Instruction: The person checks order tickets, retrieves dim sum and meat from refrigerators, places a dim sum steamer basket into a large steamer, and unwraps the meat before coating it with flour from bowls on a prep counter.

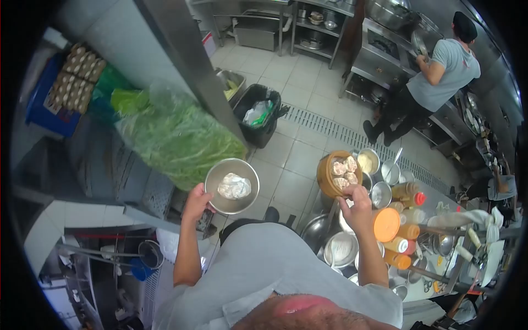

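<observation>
My left hand (197, 202) grips the rim of a metal bowl (254, 190), thumb over the edge. Inside the bowl lies a whitish lump (234, 186) that looks wrapped in thin plastic. On the other side, my right hand (357, 206) is closed at the near edge of a round bamboo steamer (324, 175). Several open-topped dumplings (344, 171) sit in the steamer. My fingers partly cover its rim, and the steamer's underside is hidden.
Metal containers (380, 194), sauce bottles (408, 190) and an orange lid (386, 224) crowd the counter at right. A large bag of leafy greens (176, 132) lies at left, near a black bin (258, 118). A co-worker (440, 71) stands by the stove.
</observation>
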The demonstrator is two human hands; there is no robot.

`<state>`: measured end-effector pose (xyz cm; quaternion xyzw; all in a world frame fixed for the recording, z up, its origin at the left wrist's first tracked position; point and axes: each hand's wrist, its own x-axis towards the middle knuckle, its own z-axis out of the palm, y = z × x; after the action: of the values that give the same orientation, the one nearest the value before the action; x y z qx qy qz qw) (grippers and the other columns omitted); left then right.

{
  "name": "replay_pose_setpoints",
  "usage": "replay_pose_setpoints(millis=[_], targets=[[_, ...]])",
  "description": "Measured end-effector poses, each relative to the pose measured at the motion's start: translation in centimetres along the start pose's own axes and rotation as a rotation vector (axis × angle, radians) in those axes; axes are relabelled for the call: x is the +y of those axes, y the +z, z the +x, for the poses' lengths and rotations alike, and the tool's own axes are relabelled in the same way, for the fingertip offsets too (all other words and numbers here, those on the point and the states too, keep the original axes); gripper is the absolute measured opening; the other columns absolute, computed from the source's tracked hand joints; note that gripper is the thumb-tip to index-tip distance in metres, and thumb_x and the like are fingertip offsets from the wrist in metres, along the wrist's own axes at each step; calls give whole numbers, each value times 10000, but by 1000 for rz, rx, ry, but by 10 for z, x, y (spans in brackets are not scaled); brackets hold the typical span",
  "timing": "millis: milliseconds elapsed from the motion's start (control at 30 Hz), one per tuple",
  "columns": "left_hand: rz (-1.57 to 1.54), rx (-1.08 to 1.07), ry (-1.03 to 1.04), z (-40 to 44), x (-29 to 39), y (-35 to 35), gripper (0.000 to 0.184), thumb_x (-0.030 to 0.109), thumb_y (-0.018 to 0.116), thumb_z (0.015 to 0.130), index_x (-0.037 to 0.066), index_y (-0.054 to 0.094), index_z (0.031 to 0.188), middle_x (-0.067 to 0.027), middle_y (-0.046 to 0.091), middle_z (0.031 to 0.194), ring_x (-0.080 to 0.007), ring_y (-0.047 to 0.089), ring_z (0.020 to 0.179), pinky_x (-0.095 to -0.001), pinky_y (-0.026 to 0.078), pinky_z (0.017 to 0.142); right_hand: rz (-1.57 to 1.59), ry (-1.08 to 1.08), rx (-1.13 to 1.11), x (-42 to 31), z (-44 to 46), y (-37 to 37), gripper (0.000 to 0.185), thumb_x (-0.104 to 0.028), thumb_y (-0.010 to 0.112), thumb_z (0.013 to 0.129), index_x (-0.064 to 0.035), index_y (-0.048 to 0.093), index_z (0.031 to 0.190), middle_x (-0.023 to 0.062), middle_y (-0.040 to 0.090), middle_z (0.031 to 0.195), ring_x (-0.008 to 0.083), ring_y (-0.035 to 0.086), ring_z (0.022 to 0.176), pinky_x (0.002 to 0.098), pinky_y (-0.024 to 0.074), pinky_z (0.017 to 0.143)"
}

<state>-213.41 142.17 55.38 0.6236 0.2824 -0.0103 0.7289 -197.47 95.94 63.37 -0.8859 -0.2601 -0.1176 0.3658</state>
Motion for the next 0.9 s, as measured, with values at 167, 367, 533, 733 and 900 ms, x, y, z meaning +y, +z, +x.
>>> replay_pose_setpoints(millis=[167, 367, 533, 733, 900], targets=[[-65, -83, -27, 127, 45, 40, 180, 69, 594, 885, 7, 551, 1049, -94, 656, 879, -165, 662, 627, -285, 559, 470, -9, -64, 17, 28, 122, 21, 266, 4, 777, 692, -32, 617, 902, 145, 658, 917, 329, 639, 836, 399, 523, 731], [-45, -128, -18, 303, 96, 91, 149, 62, 587, 891, -1, 546, 1019, -105, 651, 870, -173, 659, 622, -291, 552, 458, -17, -76, 29, 75, 269, 58, 277, -1, 792, 687, -30, 619, 902, 136, 661, 923, 323, 637, 841, 394, 519, 743], [-47, -141, 23, 459, 166, 136, 174, 42, 548, 893, -26, 554, 1053, -135, 673, 888, -189, 660, 597, -303, 568, 482, -32, -5, 34, 114, 384, 72, 292, 3, 799, 672, -23, 618, 899, 131, 661, 907, 326, 632, 842, 399, 518, 740], [-52, -144, 77, 632, 264, 182, 274, 48, 558, 885, -45, 550, 1142, -143, 676, 964, -197, 686, 658, -295, 575, 475, -57, 66, 83, 189, 497, 84, 291, -23, 809, 677, -25, 625, 902, 124, 659, 901, 323, 641, 868, 391, 521, 758], [18, -212, 170, 776, 335, 230, 311, 84, 578, 896, -31, 548, 1183, -135, 680, 1021, -188, 693, 745, -301, 588, 531, -16, 113, 47, 271, 589, 103, 272, -29, 801, 700, -30, 627, 909, 133, 664, 913, 335, 645, 872, 404, 526, 773]])
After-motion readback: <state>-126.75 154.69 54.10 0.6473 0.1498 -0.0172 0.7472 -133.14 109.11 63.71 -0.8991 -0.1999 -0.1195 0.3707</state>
